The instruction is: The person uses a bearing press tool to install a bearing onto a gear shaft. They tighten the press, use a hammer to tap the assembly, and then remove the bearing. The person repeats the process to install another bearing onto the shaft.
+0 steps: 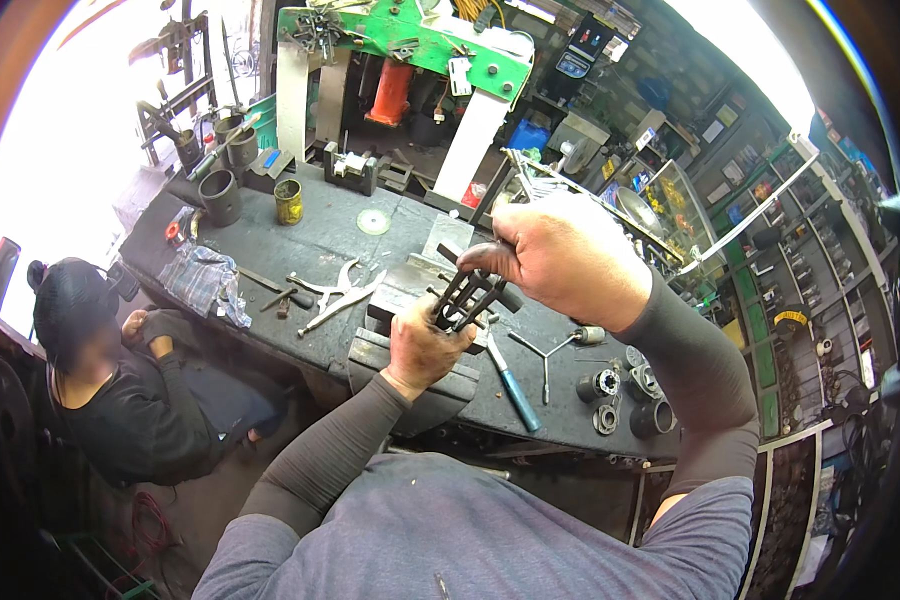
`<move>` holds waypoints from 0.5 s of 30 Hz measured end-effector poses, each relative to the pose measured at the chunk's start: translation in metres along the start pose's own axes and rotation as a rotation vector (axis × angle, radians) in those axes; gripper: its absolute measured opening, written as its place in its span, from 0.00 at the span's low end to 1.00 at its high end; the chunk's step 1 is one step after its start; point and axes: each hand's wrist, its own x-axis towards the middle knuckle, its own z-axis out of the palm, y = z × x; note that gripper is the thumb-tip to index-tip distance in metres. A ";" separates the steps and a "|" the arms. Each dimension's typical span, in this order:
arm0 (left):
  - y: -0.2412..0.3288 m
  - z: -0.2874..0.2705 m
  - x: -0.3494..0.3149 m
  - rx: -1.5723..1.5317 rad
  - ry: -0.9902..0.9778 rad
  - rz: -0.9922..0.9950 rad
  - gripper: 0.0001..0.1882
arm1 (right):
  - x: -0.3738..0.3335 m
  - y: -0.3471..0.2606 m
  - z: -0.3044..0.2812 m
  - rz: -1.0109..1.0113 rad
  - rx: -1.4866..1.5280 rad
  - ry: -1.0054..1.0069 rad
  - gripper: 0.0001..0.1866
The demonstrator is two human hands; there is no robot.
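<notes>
Over the bench vise (410, 375), my left hand (422, 345) is closed around a dark metal part with several parallel bars (463, 300). My right hand (570, 260) is above and to the right of it, curled with thumb and forefinger by the part's upper end. A dark metal bar (492, 195) sticks up from the right fist; its lower end is hidden by the fingers. Beside the vise lie a blue-handled tool (512, 385) and a Y-shaped wrench (545, 355). To the left are large pliers (335, 285) and a small hammer (282, 303).
A person (130, 370) sits left of the bench. Metal cylinders (220, 198), a yellow can (288, 203) and a checked cloth (205, 275) occupy the bench's left. Ring-shaped parts (605, 385) lie at right. Behind stands a green press frame (400, 50) with a red cylinder (390, 92).
</notes>
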 end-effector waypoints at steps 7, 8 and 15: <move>0.000 0.000 -0.001 -0.039 -0.036 -0.031 0.13 | -0.004 0.009 -0.001 -0.166 0.233 0.034 0.17; -0.002 -0.002 -0.002 -0.016 -0.058 -0.052 0.13 | -0.004 0.009 -0.002 -0.173 0.213 0.040 0.17; 0.008 -0.010 0.006 0.092 -0.129 0.007 0.17 | -0.004 0.011 0.001 -0.085 0.092 0.071 0.15</move>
